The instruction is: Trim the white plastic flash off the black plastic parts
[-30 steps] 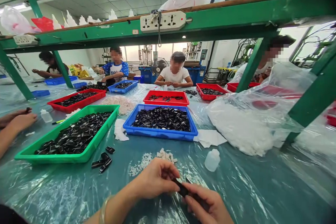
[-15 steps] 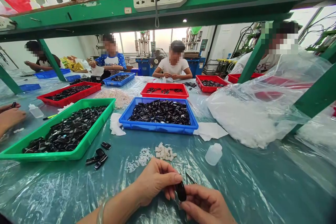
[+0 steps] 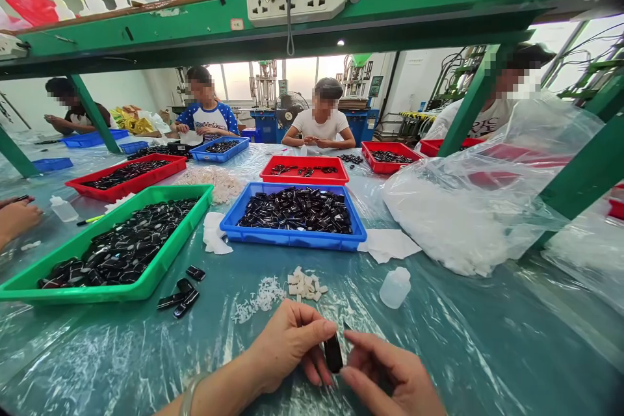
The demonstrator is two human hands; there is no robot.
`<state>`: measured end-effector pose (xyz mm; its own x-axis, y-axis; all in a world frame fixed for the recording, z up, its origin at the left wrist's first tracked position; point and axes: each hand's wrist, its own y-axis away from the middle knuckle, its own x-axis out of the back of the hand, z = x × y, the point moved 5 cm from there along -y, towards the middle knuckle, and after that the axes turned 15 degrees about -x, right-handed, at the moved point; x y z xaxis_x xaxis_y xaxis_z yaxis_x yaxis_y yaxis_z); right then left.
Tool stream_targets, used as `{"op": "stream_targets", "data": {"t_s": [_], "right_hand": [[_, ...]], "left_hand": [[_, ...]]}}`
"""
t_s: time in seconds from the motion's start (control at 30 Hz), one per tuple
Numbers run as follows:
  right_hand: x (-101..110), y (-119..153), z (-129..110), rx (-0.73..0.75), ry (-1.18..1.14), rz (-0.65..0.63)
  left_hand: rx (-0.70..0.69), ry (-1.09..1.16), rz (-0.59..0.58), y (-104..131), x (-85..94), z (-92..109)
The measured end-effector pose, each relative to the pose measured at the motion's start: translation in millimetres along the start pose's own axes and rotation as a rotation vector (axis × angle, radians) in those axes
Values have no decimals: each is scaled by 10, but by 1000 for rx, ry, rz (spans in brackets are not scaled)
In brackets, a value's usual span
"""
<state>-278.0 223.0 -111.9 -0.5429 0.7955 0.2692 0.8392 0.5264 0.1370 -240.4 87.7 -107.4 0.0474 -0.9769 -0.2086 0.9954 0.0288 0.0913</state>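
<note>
My left hand (image 3: 292, 344) pinches a small glossy black plastic piece (image 3: 333, 354) between thumb and fingers, low in the middle of the view. Just right of it is my right hand (image 3: 390, 370), thumb and forefinger apart around the piece's right edge; nothing shows between those fingertips. A thin dark pointed tip (image 3: 346, 325) shows above the right forefinger, and the rest of it is hidden. Beyond my hands lie a heap of white shavings (image 3: 263, 296) and a pile of cream-coloured bits (image 3: 305, 284). Several loose black pieces (image 3: 180, 296) rest to the left.
A green tray (image 3: 146, 289) and a blue tray (image 3: 292, 238) hold many black pieces. A small translucent bottle (image 3: 395, 287) stands right, near a large clear plastic bag (image 3: 453, 221). A green shelf beam (image 3: 195, 13) crosses overhead. Co-workers sit around the table; another person's hand (image 3: 19, 218) is at left.
My right fingertips have come off the black piece and spread slightly. My left hand keeps its pinch on it. The view has shifted slightly.
</note>
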Motion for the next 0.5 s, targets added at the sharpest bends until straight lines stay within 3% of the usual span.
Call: {"op": "stream_targets", "data": {"t_s": [0.13, 0.2, 0.27, 0.37, 0.5], "right_hand": [[511, -10, -74, 178, 89, 674], [723, -77, -92, 173, 93, 842], [870, -222, -34, 55, 60, 851], [938, -474, 150, -118, 63, 720], [884, -692, 348, -111, 130, 527]], "left_hand": [[35, 11, 9, 1, 5, -19], [44, 16, 6, 8, 3, -22], [56, 24, 5, 19, -2, -23], [77, 46, 1, 35, -17, -25], [95, 83, 4, 40, -29, -48]]}}
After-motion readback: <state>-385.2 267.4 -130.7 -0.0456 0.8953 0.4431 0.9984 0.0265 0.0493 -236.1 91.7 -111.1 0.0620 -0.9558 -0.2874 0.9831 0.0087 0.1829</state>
